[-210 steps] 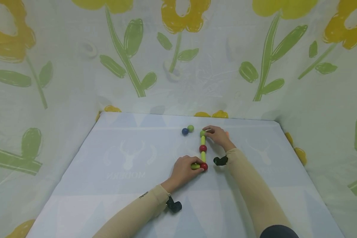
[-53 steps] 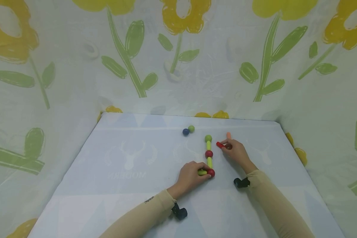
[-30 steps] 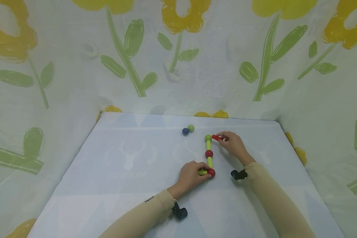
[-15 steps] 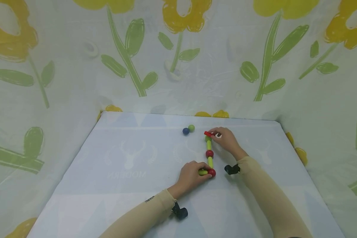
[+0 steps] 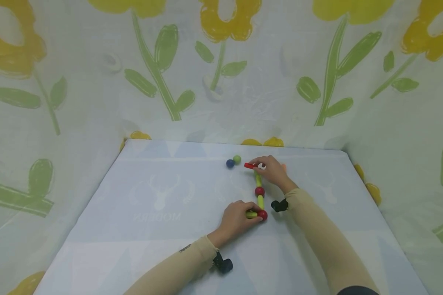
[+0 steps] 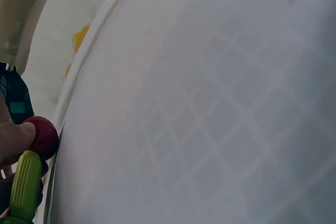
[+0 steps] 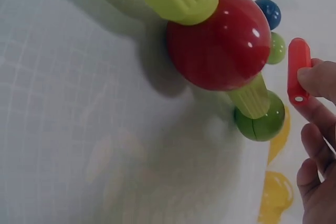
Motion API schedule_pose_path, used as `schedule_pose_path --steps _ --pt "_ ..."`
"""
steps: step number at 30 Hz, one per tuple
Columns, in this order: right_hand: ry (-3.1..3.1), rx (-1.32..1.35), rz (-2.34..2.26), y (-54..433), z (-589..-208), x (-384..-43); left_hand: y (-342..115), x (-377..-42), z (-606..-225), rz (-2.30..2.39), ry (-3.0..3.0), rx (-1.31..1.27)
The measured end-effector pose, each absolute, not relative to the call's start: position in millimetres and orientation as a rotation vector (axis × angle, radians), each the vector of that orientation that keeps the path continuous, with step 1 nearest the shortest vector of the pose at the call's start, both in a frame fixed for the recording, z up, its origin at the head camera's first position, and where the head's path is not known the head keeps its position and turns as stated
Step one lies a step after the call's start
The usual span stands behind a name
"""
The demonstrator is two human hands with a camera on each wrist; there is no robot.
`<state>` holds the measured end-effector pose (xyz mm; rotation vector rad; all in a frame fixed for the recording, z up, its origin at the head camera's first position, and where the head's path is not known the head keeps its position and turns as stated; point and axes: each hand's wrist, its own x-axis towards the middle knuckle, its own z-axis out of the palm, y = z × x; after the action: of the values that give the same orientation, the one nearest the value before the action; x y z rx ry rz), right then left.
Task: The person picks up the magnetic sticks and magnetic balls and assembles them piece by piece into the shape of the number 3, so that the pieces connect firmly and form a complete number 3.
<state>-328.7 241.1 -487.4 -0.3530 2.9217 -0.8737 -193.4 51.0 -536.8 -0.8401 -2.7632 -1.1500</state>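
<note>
A chain of yellow-green rods and balls lies on the table. My left hand (image 5: 236, 219) grips its near corner, the thumb on a red ball (image 5: 262, 215); a short yellow-green rod (image 5: 250, 214) juts from that ball under the fingers. Farther along is a second red ball (image 5: 259, 191), and a green ball (image 7: 262, 124) caps the far end, mostly covered by the right hand in the head view. Between thumb and fingers my right hand (image 5: 273, 170) pinches a red rod (image 5: 249, 165), held apart from the green ball in the right wrist view, its free end pointing left.
Left of the chain's far end, a loose blue ball (image 5: 230, 164) and a loose green ball (image 5: 237, 159) sit side by side. Behind the right hand a peach rod (image 5: 284, 166) is partly visible. A flower-print curtain (image 5: 266, 82) stands beyond the table's back edge.
Seven seconds ago the right hand was at the far green ball; later it held the red rod right of the chain. It has since carried the rod left, over that ball. The left hand keeps its grip.
</note>
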Motion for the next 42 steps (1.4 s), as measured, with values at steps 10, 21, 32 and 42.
schedule_pose_path --steps 10,21,32,42 --pt "2.879 -0.363 -0.857 231 -495 -334 51 -194 -537 -1.143 -2.739 -0.855" --pt "2.85 -0.301 -0.851 233 -503 -337 51 -194 -536 -1.144 -2.751 -0.855" --pt "2.828 -0.278 -0.821 231 -506 -339 51 -193 -534 -1.116 -2.754 -0.857" --pt "2.837 -0.25 -0.812 229 -506 -338 51 -193 -537 -1.118 -2.753 -0.857"
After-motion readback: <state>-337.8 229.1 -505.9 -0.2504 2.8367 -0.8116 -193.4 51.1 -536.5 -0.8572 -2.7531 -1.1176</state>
